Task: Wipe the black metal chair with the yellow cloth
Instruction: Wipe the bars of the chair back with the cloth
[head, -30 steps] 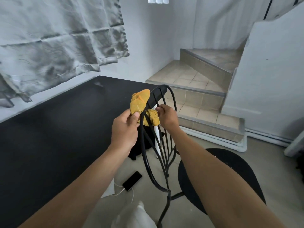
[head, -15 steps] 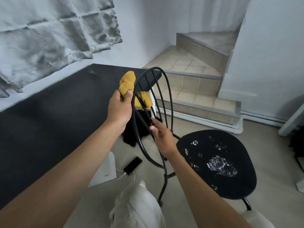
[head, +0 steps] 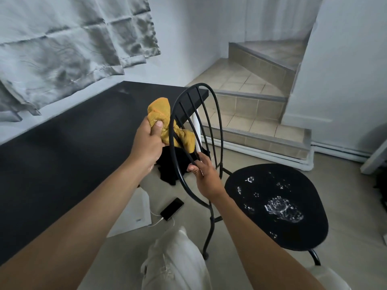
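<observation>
At chair back [head: 215,114] — left hand [head: 147,143] grips yellow cloth [head: 161,114], right hand [head: 206,174] pinches spindle.

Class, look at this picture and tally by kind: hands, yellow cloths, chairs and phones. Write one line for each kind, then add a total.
Hands: 2, left hand and right hand
Yellow cloths: 1, yellow cloth
Chairs: 1, black metal chair
Phones: 1, phone on the floor
Total: 5
</observation>
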Demonstrator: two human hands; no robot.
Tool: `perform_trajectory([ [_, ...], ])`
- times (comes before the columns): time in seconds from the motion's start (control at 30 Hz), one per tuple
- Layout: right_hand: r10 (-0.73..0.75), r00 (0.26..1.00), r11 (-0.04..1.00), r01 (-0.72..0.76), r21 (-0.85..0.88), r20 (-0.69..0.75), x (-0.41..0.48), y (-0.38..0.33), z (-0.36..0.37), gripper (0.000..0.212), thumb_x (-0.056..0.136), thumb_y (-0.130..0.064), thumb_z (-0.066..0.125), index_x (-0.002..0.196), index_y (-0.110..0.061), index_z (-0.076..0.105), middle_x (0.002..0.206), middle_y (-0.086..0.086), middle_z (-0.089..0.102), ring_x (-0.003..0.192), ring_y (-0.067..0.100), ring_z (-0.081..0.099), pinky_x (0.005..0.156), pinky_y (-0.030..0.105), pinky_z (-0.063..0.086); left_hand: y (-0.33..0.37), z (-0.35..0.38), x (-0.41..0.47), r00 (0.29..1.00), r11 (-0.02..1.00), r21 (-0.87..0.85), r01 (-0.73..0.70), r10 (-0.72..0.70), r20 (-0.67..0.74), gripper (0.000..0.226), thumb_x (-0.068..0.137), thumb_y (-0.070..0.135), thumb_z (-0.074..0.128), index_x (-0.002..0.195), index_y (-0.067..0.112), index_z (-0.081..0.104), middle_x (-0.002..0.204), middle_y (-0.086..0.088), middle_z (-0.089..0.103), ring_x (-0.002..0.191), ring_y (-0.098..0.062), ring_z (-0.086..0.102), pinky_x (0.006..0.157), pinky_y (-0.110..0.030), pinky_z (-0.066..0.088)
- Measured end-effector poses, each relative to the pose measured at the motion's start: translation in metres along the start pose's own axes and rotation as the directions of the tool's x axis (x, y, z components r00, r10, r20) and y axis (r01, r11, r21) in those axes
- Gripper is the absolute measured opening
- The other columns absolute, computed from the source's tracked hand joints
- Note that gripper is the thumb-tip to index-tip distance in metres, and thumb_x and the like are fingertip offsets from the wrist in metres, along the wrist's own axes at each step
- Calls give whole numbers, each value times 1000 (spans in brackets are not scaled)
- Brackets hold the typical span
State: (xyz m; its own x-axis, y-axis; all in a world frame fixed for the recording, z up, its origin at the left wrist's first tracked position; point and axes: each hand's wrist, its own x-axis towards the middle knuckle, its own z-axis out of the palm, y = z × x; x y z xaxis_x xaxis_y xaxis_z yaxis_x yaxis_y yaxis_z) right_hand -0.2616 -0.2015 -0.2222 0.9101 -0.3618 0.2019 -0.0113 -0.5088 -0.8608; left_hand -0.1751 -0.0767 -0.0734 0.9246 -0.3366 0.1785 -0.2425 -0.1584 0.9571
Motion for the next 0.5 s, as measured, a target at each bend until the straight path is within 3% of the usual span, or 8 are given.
perform_trajectory([
  [0.07,19,1000,1000,-19,16,17,-1,-1,-2,29,104,-30,45,106,-13,67,159,4,27,127,-1,30,103,18,25,1,0,-5,1000,999,-41,-5,6,15,21,104,24,36,120,24,50,117,-4,62,101,-19,64,73,-31,55],
  [0.2,11,1000,1000,-11,17,11,-1,-3,-2,30,104,-30,44,105,-11,67,160,3,25,136,8,34,104,21,26,-3,-3,-21,1000,999,-42,-27,28,12,18,104,27,35,115,29,49,106,1,65,85,-10,66,61,-22,53],
  [0.27,-1,1000,1000,1,2,16,-1,-4,-1,31,104,-32,44,107,-11,67,160,3,26,134,6,33,106,22,26,-4,-5,-31,1000,998,-66,-5,6,15,18,104,27,39,106,32,57,93,6,69,79,-9,68,66,-29,56],
  [0.37,13,1000,1000,-13,1,-7,0,-6,1,27,104,-23,45,118,-9,63,152,7,39,128,10,43,112,30,34,-5,-3,-44,988,957,-246,154,-144,60,22,103,27,41,97,33,62,92,3,72,84,-13,71,79,-39,56],
  [0.43,31,998,999,-32,-7,-49,-1,-9,1,28,103,-15,45,122,-2,59,134,13,55,106,14,55,93,26,45,-4,4,-54,979,936,-288,201,-181,94,25,103,35,36,109,28,60,96,1,71,81,-10,71,75,-36,56],
  [0.5,69,996,997,-71,-39,-60,-2,-12,2,30,102,-12,43,125,4,54,112,13,60,83,10,51,72,18,39,-8,14,-63,975,935,-285,211,-183,124,39,101,47,34,129,25,50,107,-2,69,93,-14,70,80,-38,56],
])
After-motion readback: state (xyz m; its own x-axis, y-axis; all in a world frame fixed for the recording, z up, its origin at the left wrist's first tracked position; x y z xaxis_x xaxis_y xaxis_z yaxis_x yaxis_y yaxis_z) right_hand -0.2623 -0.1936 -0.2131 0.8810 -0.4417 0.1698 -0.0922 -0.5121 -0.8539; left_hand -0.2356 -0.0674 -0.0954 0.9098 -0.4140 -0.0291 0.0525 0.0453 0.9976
